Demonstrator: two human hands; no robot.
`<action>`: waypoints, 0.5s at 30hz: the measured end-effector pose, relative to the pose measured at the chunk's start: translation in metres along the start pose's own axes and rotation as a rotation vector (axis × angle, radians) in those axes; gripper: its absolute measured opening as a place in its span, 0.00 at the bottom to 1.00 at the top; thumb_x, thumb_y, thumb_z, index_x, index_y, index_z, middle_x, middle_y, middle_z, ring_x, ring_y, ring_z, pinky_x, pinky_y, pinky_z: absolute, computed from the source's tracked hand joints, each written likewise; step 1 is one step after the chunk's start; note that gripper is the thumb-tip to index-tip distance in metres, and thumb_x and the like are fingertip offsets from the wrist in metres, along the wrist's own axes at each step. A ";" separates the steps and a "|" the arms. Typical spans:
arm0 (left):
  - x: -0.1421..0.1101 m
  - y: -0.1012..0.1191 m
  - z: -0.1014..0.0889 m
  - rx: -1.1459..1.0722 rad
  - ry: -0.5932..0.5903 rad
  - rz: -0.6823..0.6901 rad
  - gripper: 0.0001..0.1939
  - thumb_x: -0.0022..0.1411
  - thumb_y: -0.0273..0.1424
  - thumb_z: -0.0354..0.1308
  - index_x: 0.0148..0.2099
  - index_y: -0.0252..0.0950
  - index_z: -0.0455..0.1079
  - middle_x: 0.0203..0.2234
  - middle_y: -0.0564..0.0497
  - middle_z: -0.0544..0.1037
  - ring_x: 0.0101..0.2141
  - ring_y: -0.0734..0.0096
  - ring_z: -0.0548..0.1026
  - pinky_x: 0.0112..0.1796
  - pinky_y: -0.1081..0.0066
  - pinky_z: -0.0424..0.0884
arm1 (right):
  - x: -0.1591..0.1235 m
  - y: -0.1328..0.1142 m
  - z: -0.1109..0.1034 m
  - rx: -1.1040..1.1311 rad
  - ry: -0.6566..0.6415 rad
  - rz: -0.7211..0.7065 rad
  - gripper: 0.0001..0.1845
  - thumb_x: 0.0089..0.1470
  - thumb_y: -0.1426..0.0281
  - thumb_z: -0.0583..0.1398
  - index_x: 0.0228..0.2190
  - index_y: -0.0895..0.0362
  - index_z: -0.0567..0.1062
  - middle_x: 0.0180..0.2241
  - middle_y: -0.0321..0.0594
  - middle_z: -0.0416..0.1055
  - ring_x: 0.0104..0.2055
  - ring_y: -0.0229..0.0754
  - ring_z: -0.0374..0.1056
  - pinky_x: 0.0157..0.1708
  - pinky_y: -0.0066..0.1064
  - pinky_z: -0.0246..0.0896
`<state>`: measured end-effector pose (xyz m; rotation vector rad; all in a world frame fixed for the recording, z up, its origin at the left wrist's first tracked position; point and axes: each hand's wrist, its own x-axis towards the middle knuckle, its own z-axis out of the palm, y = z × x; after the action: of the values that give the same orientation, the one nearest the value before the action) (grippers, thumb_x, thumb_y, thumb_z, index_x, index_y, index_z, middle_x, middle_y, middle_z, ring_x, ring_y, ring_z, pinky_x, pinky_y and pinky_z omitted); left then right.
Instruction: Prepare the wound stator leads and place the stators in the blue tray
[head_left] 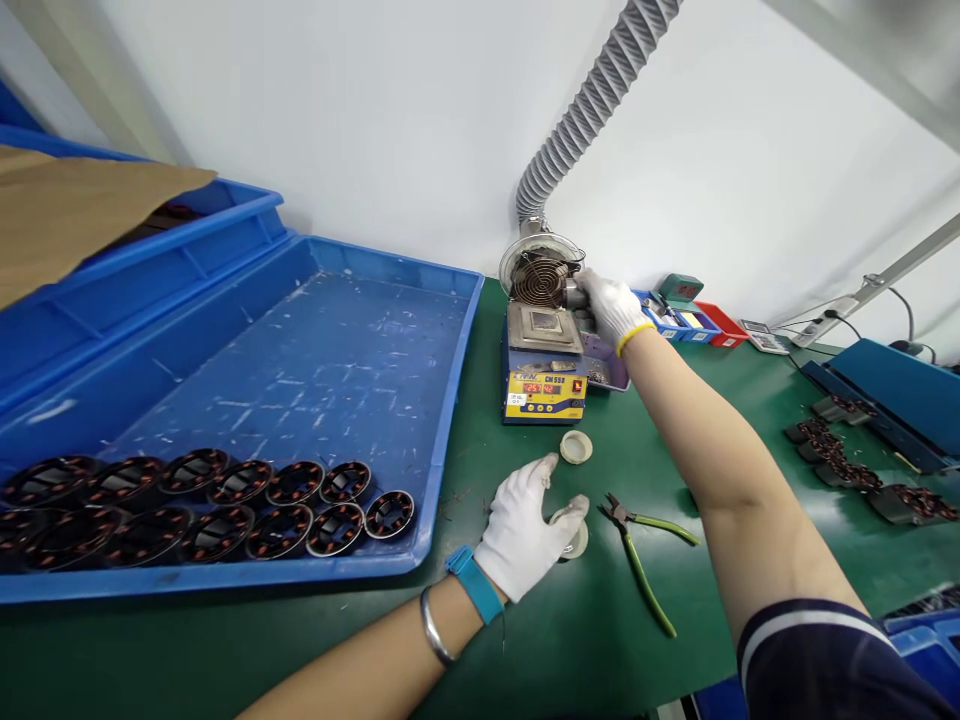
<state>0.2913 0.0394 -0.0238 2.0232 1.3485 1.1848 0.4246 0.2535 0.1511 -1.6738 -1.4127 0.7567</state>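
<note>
My left hand (pixel 529 530), in a white glove, is open with thumb and fingers apart. It reaches over a small round pale dish (pixel 576 547) on the green bench and partly hides it. A second such dish (pixel 576 447) stands just beyond the fingertips. My right hand (pixel 611 305), gloved too, is stretched to the back beside a round fan with a wire guard (pixel 541 282). Its fingers are closed at a grey cylindrical piece that I cannot make out. Below the fan is a yellow-fronted solder pot (pixel 544 395) with a lit red display.
Green-handled cutters (pixel 637 560) lie open-jawed right of my left hand. A large blue tray (pixel 442 420) on the left holds several black rings with copper windings (pixel 390 514). Behind my right wrist are small bins (pixel 720 325); wound parts (pixel 832 455) lie far right.
</note>
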 end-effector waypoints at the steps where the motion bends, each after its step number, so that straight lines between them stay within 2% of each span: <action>1: 0.000 0.001 -0.002 -0.043 0.035 0.013 0.25 0.59 0.39 0.60 0.56 0.34 0.63 0.47 0.40 0.76 0.47 0.55 0.75 0.47 0.55 0.74 | -0.012 0.002 -0.004 0.055 -0.022 0.007 0.19 0.59 0.54 0.51 0.31 0.56 0.69 0.22 0.37 0.67 0.21 0.36 0.64 0.23 0.29 0.65; 3: 0.003 0.007 -0.007 -0.117 0.146 0.069 0.25 0.60 0.35 0.60 0.57 0.35 0.61 0.49 0.40 0.74 0.49 0.58 0.75 0.48 0.57 0.74 | -0.043 0.010 -0.009 0.225 -0.116 0.035 0.18 0.60 0.54 0.50 0.33 0.55 0.69 0.23 0.36 0.69 0.21 0.36 0.64 0.22 0.28 0.65; 6: 0.009 0.021 -0.023 -0.152 0.367 0.186 0.29 0.57 0.30 0.62 0.59 0.36 0.58 0.54 0.38 0.69 0.56 0.56 0.70 0.54 0.55 0.70 | -0.101 0.031 -0.013 0.616 -0.352 0.091 0.16 0.53 0.56 0.58 0.37 0.54 0.71 0.27 0.35 0.72 0.24 0.36 0.67 0.23 0.27 0.66; 8: 0.014 0.033 -0.036 -0.125 0.440 0.207 0.32 0.55 0.31 0.64 0.59 0.35 0.57 0.58 0.36 0.64 0.60 0.53 0.65 0.56 0.53 0.68 | -0.140 0.046 -0.013 0.771 -0.501 0.111 0.22 0.46 0.60 0.65 0.43 0.52 0.72 0.33 0.36 0.75 0.29 0.38 0.70 0.26 0.28 0.68; 11: 0.018 0.049 -0.056 -0.059 0.368 0.124 0.28 0.52 0.34 0.67 0.54 0.38 0.65 0.60 0.39 0.61 0.59 0.52 0.65 0.56 0.54 0.68 | -0.185 0.065 -0.011 0.831 -0.630 0.119 0.31 0.41 0.66 0.70 0.49 0.50 0.73 0.40 0.37 0.76 0.38 0.40 0.73 0.35 0.29 0.70; 13: 0.018 0.056 -0.067 -0.013 0.277 0.105 0.22 0.50 0.35 0.68 0.49 0.40 0.70 0.60 0.42 0.64 0.58 0.52 0.66 0.57 0.54 0.68 | -0.202 0.074 -0.008 0.842 -0.655 0.100 0.29 0.42 0.67 0.71 0.48 0.49 0.74 0.43 0.38 0.76 0.41 0.40 0.73 0.39 0.29 0.70; 15: 0.018 0.059 -0.079 0.035 0.189 0.141 0.15 0.51 0.35 0.68 0.42 0.39 0.73 0.59 0.43 0.66 0.59 0.52 0.64 0.58 0.53 0.66 | -0.208 0.079 -0.004 0.823 -0.665 0.076 0.27 0.44 0.66 0.70 0.48 0.49 0.74 0.46 0.40 0.75 0.43 0.41 0.73 0.42 0.31 0.70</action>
<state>0.2597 0.0219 0.0695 2.1042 1.3386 1.4564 0.4260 0.0448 0.0743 -0.8507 -1.1729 1.7612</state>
